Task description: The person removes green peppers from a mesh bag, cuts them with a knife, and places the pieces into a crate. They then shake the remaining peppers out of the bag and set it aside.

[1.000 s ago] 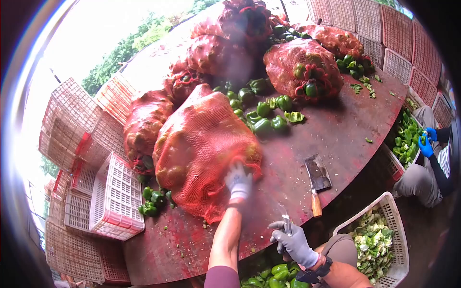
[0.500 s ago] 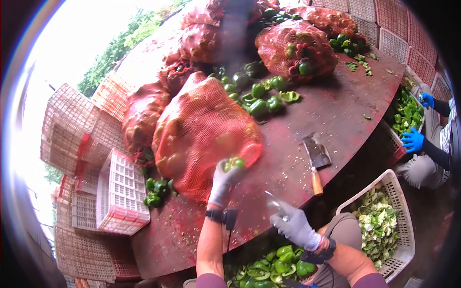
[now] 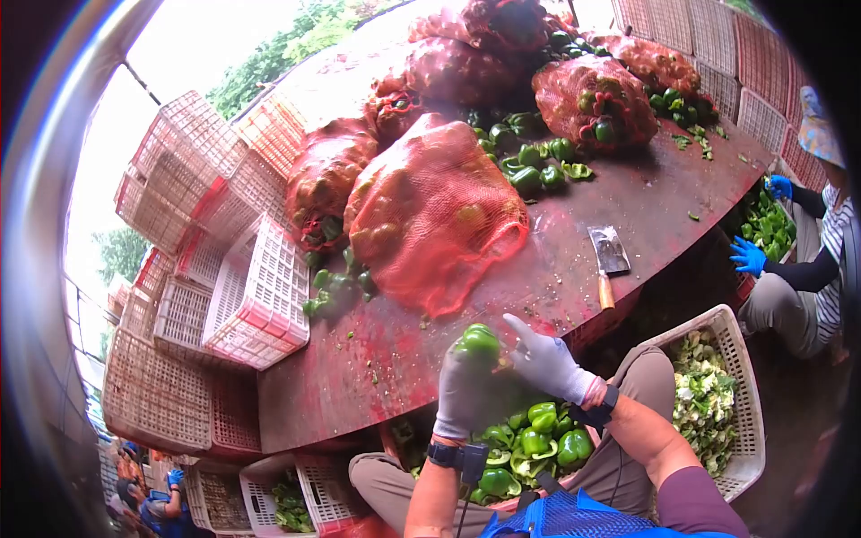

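Note:
My left hand [image 3: 462, 386], in a pale glove, is closed around a green bell pepper [image 3: 480, 341] above the front edge of the table. Right beside the pepper is my gloved right hand [image 3: 552, 363], its index finger raised and its other fingers bent. The small knife that showed in this hand a moment earlier is hidden now. Beyond my hands a large red mesh sack [image 3: 430, 215] of peppers lies slumped on the table, its near end flat. Below them, a crate between my legs holds cut green peppers [image 3: 534, 444].
A cleaver [image 3: 610, 260] with a wooden handle lies on the dark red table [image 3: 359, 377]. A white crate [image 3: 753, 412] of pepper cores stands at my right. Stacked crates [image 3: 260, 296] rise at the left. A co-worker in blue gloves [image 3: 747, 256] sits at the right.
My left hand has come back from the mesh sack towards me with the pepper. My right hand has risen beside it. The camera view has tilted and shifted.

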